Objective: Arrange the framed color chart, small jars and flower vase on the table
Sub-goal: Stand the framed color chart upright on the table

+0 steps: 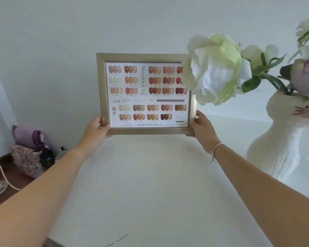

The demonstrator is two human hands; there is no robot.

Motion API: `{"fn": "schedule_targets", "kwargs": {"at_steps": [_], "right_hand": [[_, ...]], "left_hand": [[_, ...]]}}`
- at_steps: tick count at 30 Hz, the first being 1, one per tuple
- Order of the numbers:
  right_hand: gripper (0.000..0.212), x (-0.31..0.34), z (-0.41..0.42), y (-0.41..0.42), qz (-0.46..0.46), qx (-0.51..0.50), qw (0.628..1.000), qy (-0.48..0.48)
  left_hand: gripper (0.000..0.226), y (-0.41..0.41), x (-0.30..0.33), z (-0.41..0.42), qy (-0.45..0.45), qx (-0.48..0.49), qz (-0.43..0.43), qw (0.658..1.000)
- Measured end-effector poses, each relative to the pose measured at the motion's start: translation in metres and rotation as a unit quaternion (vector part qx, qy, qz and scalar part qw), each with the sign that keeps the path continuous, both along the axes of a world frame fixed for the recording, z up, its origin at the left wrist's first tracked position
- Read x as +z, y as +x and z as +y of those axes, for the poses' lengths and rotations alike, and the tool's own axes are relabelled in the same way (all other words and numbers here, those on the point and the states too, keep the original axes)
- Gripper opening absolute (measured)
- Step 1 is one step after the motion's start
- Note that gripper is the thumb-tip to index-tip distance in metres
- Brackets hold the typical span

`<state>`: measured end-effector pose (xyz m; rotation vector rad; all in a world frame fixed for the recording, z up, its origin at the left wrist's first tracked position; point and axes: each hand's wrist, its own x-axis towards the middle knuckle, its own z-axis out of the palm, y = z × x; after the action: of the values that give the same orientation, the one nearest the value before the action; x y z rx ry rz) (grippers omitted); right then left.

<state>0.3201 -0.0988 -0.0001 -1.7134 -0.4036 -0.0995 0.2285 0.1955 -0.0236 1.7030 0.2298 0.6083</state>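
Observation:
The framed color chart (146, 94) has a pale gold frame and rows of orange, red and brown nail swatches. It stands upright at the far middle of the white table (150, 184), near the wall. My left hand (97, 128) grips its lower left corner. My right hand (202, 126) grips its lower right corner. A white cat-shaped flower vase (282, 139) stands at the right, with white and purple flowers (216, 68); one white bloom hangs in front of the chart's upper right corner. No small jars show.
Left of the table, a lower dark wooden surface (0, 193) carries a floral pouch (25, 161), a purple cloth item (30, 136), a dark small bottle (47, 158) and a white cord (4, 175). A plain white wall rises behind the table.

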Motion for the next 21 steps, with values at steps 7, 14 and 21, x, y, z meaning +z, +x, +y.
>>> {"fn": "schedule_targets", "kwargs": {"at_steps": [7,14,21], "right_hand": [[0.035,-0.015,-0.013,0.024,-0.017,-0.066,0.998,-0.011],[0.031,-0.021,-0.021,0.050,-0.054,-0.152,0.987,-0.010],[0.025,-0.022,-0.026,0.069,-0.052,-0.236,0.970,0.001]], "left_hand": [[0.030,0.035,-0.001,-0.014,0.028,-0.018,0.005,0.999],[0.025,0.069,-0.006,-0.033,0.051,-0.024,-0.003,0.998],[0.029,0.098,-0.006,-0.047,0.087,-0.026,0.013,0.996]]}}
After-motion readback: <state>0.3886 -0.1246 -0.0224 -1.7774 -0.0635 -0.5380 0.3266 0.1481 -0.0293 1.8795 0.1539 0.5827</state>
